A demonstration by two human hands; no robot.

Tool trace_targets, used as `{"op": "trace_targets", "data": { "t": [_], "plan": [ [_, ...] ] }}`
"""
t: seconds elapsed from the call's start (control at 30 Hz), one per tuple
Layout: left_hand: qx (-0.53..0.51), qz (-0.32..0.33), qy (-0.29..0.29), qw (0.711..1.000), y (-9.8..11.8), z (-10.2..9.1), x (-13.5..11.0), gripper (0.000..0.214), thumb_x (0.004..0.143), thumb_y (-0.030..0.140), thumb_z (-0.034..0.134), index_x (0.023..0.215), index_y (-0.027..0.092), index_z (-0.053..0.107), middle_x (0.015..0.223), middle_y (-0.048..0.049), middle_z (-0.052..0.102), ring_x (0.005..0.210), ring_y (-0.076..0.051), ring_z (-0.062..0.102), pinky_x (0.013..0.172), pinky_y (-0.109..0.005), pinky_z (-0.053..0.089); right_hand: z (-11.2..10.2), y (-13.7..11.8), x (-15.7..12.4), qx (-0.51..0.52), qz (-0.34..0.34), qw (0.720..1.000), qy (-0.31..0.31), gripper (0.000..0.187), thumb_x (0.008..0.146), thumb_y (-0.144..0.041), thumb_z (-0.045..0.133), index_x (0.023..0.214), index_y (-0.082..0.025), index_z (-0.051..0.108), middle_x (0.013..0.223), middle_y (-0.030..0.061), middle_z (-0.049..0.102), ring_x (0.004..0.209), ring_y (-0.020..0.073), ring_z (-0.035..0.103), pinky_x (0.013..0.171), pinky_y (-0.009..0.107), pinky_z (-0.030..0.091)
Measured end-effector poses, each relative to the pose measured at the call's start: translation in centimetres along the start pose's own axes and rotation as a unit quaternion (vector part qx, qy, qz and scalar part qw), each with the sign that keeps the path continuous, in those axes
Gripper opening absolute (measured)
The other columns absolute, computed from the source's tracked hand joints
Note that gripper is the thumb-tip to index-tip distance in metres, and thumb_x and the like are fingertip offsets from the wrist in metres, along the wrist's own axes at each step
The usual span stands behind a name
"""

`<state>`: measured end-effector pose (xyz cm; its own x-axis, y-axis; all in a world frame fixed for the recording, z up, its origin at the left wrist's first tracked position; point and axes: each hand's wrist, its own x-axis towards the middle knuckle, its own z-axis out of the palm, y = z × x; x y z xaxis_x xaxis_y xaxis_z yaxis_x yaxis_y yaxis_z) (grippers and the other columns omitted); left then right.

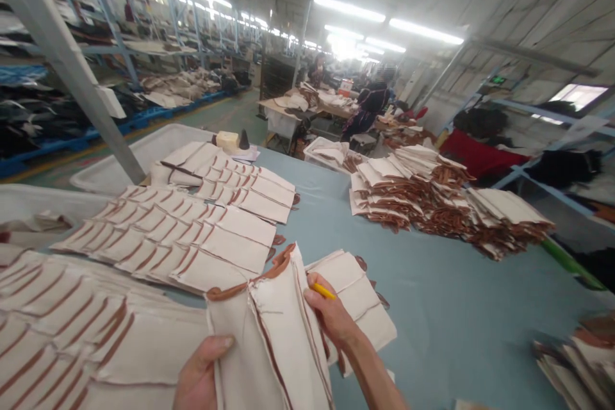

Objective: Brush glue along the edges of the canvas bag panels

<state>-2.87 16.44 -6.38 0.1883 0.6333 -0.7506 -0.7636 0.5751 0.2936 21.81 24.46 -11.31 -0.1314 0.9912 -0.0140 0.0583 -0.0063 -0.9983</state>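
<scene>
A cream fabric piece (283, 333) with brown lining along its top edge is held up in front of me, with a dark seam running down it. My left hand (199, 371) grips its lower left side, thumb on top. At its right edge is my right hand (331, 314), fingers closed around a slim yellow tool (323, 290) whose kind I cannot make out. Whether those fingers also pinch the cloth is unclear. Loose threads hang near the top seam. Just behind lies another small stack of cream pieces (358, 288).
Overlapping rows of cream pieces (230, 237) cover the left of the blue-grey table (432, 307). Taller brown-edged stacks (398, 186) stand at the back right. A metal post (86, 77) rises at the left beside white bins (139, 141). Farther off, a person (372, 102) is near another worktable.
</scene>
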Motion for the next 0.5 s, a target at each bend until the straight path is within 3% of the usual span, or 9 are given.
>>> {"op": "trace_targets", "data": {
  "t": [0.1, 0.2, 0.33, 0.5],
  "plan": [
    [0.003, 0.028, 0.014, 1.000, 0.7, 3.1, 2.2, 0.065, 0.070, 0.035, 0.083, 0.131, 0.012, 0.083, 0.100, -0.0161, 0.089, 0.114, -0.051, 0.082, 0.098, -0.062, 0.070, -2.6, -0.9, 3.3, -0.211, -0.039, 0.977, 0.008, 0.021, 0.094, -0.046, 0.060, 0.094, -0.027, 0.052, 0.076, -0.0066, 0.055, 0.066, 0.0167, 0.054, 0.063, 0.027, 0.047],
    [0.037, 0.160, 0.065, 0.984, 1.4, 5.9, 6.5, 0.043, 0.079, 0.025, 0.081, 0.119, 0.010, 0.082, 0.102, -0.0165, 0.089, 0.105, -0.042, 0.086, 0.093, -0.049, 0.072, -5.2, -1.5, 8.1, -0.330, -0.042, 0.943, 0.026, 0.004, 0.090, -0.030, 0.054, 0.092, -0.027, 0.055, 0.070, -0.0063, 0.057, 0.062, 0.0177, 0.054, 0.061, 0.027, 0.037],
    [0.044, 0.202, 0.089, 0.974, 2.5, 8.4, 13.5, 0.015, 0.091, 0.015, 0.078, 0.105, 0.010, 0.079, 0.094, -0.0154, 0.088, 0.102, -0.032, 0.086, 0.094, -0.038, 0.069, -7.3, -2.5, 15.9, -0.428, -0.037, 0.901, 0.060, 0.017, 0.086, -0.015, 0.054, 0.097, -0.026, 0.061, 0.075, -0.0021, 0.062, 0.069, 0.0207, 0.056, 0.066, 0.030, 0.030],
    [0.074, 0.193, 0.060, 0.977, 4.9, 11.6, 20.9, 0.013, 0.100, 0.021, 0.082, 0.110, 0.013, 0.078, 0.105, -0.0103, 0.086, 0.098, -0.025, 0.083, 0.093, -0.042, 0.068, -7.4, -4.5, 25.7, -0.520, -0.046, 0.848, 0.096, 0.035, 0.091, -0.005, 0.052, 0.118, -0.020, 0.067, 0.095, 0.0074, 0.071, 0.085, 0.0251, 0.061, 0.073, 0.033, 0.030]
  ]
}}
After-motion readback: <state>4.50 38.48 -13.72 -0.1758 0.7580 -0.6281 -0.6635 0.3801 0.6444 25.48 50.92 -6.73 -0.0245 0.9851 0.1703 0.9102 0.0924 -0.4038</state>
